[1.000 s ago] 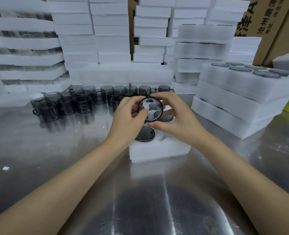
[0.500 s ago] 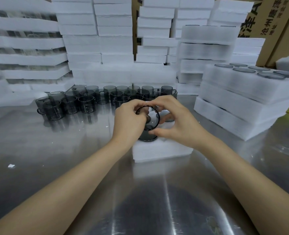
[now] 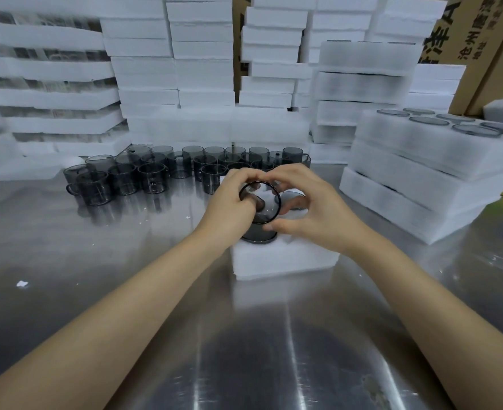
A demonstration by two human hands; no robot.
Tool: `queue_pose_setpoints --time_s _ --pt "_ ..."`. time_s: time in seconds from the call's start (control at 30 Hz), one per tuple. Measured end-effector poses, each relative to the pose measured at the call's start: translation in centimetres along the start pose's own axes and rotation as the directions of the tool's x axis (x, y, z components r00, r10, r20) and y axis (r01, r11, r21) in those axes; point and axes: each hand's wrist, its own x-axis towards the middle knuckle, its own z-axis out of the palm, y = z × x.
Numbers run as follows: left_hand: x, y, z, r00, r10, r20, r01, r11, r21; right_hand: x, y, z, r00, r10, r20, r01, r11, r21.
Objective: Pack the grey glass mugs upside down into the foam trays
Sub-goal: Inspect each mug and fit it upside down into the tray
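The left hand [image 3: 229,204] and right hand [image 3: 314,210] are both clamped on one grey glass mug [image 3: 267,215] at frame centre, over the foam tray [image 3: 282,258] on the desk [image 3: 120,261]; further mugs [image 3: 152,177] stand grouped upper left of centre

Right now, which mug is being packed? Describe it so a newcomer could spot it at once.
On the steel table, find the small foam tray nearest the person. Over it, the left hand and right hand hold one grey mug, tilted toward the camera. Unlike the loose mugs standing behind, only this one is held.
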Motion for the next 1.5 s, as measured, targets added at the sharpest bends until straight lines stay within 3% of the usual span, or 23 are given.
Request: queue_pose_setpoints --time_s 0.13,0.53,1.03,1.2,1.37,1.5 --pt "0.3 0.1 -0.5 0.993 -0.053 0.105 0.061 0.996 -0.071 0.2 0.3 0.0 1.0 0.016 -0.001 -0.016 0.999 0.04" --pt "0.3 0.2 -1.1 0.972 -0.137 0.19 0.148 0.988 -0.04 0.1 0.2 -0.4 0.994 0.107 0.024 -0.109 0.988 0.108" --pt "0.7 0.8 -2.5 0.916 -0.205 0.344 0.305 0.915 -0.265 0.2 0.6 -0.6 0.991 0.126 0.049 -0.133 0.977 0.168" --pt "0.8 1.3 -2.5 0.913 -0.216 0.346 0.327 0.894 -0.305 0.2 0.9 -0.5 0.991 0.122 0.048 -0.128 0.977 0.168" --pt "1.2 1.5 -2.4 0.89 -0.361 0.279 0.454 0.76 -0.465 0.3 1.3 -0.5 0.989 0.143 0.022 -0.145 0.975 0.169" --pt "1.0 1.1 -2.0 0.929 -0.319 0.189 0.371 0.807 -0.459 0.3 1.3 -0.5 0.991 0.135 0.019 -0.136 0.976 0.169"
